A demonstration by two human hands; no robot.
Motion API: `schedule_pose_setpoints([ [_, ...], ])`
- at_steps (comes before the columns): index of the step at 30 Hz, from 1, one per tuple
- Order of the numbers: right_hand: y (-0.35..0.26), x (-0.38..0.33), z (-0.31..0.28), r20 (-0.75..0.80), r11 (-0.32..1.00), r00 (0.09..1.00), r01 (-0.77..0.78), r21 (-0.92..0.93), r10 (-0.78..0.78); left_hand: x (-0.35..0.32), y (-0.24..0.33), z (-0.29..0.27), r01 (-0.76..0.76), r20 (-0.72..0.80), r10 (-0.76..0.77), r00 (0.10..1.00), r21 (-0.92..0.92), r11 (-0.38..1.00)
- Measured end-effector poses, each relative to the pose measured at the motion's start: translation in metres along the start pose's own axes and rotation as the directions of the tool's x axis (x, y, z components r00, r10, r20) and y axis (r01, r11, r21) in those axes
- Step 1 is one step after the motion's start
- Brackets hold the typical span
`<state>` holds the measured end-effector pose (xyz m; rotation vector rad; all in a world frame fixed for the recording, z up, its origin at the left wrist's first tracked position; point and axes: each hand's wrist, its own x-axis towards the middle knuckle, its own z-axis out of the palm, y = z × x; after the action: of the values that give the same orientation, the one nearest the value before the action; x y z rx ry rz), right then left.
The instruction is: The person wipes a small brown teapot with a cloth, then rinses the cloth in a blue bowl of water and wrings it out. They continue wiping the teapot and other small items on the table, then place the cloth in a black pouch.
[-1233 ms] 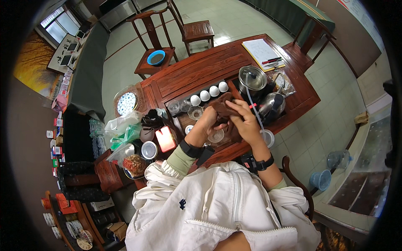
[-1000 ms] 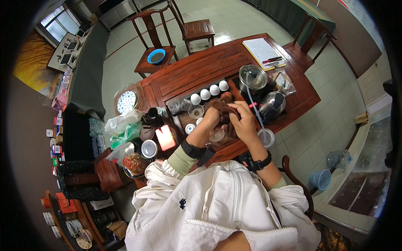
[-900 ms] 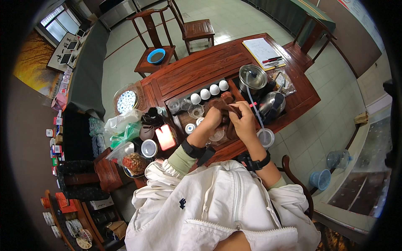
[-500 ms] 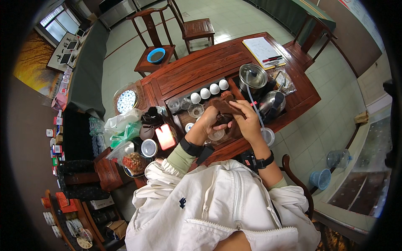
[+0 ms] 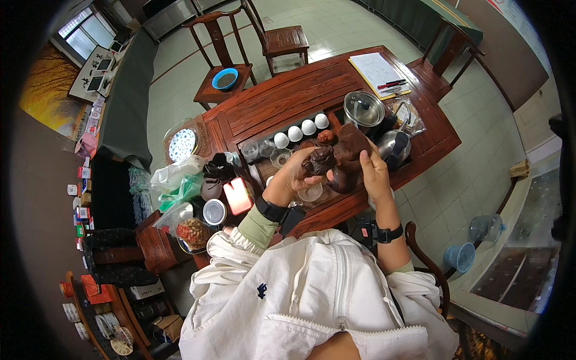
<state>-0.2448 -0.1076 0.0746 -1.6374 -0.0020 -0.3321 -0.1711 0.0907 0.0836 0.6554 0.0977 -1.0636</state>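
Dark brown figurine (image 5: 321, 160), apparently knobbly

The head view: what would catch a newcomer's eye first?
Probably the dark carved figure in the left hand, beside the brown cloth held by the right hand. Just beyond, four white cups stand in a row. Farther off, a bright blue bowl sits on a chair.

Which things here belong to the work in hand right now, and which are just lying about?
In use:
- dark carved figure, in the left hand
- brown cloth, in the right hand

Apparently just lying about:
- four upturned white cups
- white paper with pens
- blue bowl on a chair
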Motion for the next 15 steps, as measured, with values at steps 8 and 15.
schedule_pose_setpoints([
  [8, -0.018, -0.001, -0.011, -0.165, 0.968, 0.971, -0.197, -0.154, 0.172, -0.003, 0.003, 0.008, -0.069, 0.048, 0.061, 0.997, 0.174, 0.982],
  [15, -0.038, -0.004, -0.006, 0.102, 0.590, 0.960, -0.243, 0.770, 0.262, -0.005, 0.003, 0.020, -0.116, 0.011, 0.116, 0.993, 0.098, 0.988],
])
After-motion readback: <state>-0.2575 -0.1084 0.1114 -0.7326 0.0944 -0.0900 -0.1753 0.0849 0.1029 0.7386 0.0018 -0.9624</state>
